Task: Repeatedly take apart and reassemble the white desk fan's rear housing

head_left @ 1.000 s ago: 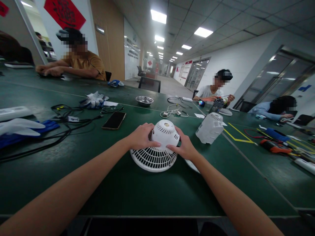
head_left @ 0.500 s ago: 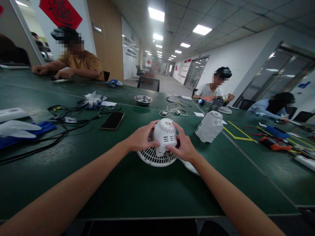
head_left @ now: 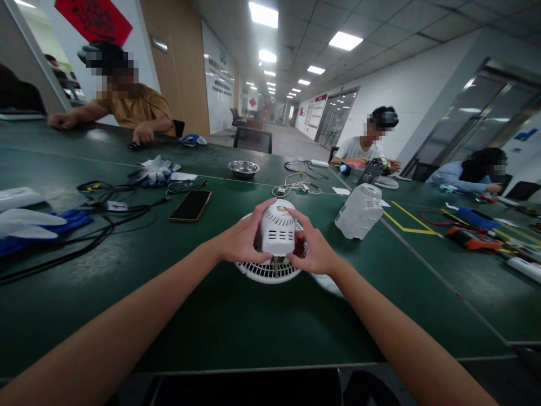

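Note:
Between my two hands is a white slotted fan motor cover (head_left: 278, 228), standing over a round white fan grille (head_left: 270, 274) that lies on the green table. My left hand (head_left: 244, 234) grips the cover's left side, thumb low at its front edge. On the other side, my right hand (head_left: 313, 243) holds it with fingers near the top and thumb at the lower edge. Below the cover a small shaft-like part shows over the grille's ribs. Part of a pale flat piece (head_left: 328, 283) sticks out from under my right wrist.
A white plastic housing (head_left: 358, 213) stands to the right. Leftward lie a phone (head_left: 191, 205), black cables (head_left: 110, 221) and gloves (head_left: 155, 171). Farther back are a metal bowl (head_left: 244, 168) and a white cable (head_left: 296, 186). A multimeter (head_left: 473, 239) lies far right. Several people sit around the table.
The motor cover has turned and tipped slightly between my hands, so its slots face me more squarely and the shaft-like part below shows more. Both hands keep hold.

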The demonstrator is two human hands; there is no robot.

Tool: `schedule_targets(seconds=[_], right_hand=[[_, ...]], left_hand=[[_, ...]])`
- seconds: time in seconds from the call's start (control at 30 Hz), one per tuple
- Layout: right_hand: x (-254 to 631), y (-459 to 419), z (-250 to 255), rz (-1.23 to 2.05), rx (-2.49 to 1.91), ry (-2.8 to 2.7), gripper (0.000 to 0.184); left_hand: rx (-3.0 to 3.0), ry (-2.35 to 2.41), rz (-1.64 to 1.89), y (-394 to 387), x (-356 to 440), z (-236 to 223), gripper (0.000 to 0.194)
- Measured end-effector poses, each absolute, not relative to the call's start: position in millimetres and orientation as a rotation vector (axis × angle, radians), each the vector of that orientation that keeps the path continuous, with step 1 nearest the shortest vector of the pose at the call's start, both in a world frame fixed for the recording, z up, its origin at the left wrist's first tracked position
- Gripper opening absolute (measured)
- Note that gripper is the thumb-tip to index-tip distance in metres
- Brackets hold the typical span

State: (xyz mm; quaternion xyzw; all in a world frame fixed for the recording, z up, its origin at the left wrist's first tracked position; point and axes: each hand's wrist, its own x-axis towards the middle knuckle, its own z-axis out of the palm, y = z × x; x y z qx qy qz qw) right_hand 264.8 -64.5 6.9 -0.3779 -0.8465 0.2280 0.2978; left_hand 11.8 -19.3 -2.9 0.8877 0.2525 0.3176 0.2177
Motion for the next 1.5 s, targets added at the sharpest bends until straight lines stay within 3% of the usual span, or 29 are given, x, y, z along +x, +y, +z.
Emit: schedule_targets(seconds=[0.3, 0.7, 0.93, 1.1, 1.33, 1.5], right_hand=[[264.2, -63.4, 7.2, 0.585, -1.055, -2.259, 0.092], [272.1, -57.8, 6.6, 0.576, -1.037, -2.273, 0.093], [268.7, -48.1, -3.8, 0.276, -1.136, -2.076, 0.103], [272.3, -38.6, -9.5, 0.333, -1.27, -1.95, 0.096], [283.0, -34.9, -13.3, 0.416, -1.279, -1.974, 0.099], [285.3, -31.3, -16.9, 0.545, -1.215, -1.768, 0.096]], left_hand=[[2.503, 0.728, 0.915, -17.8, 13.9, -5.0, 0.106], [2.546, 0.893, 0.911, -16.2, 16.1, -8.9, 0.113], [2.579, 1.109, 1.021, -16.7, 27.1, -13.5, 0.098], [2.365, 1.437, 1.08, -0.7, 15.3, -22.1, 0.067], [1.944, 1.599, 0.942, 20.6, -0.9, -41.2, 0.067], [1.802, 1.295, 1.247, 17.1, -5.0, -29.7, 0.064]])
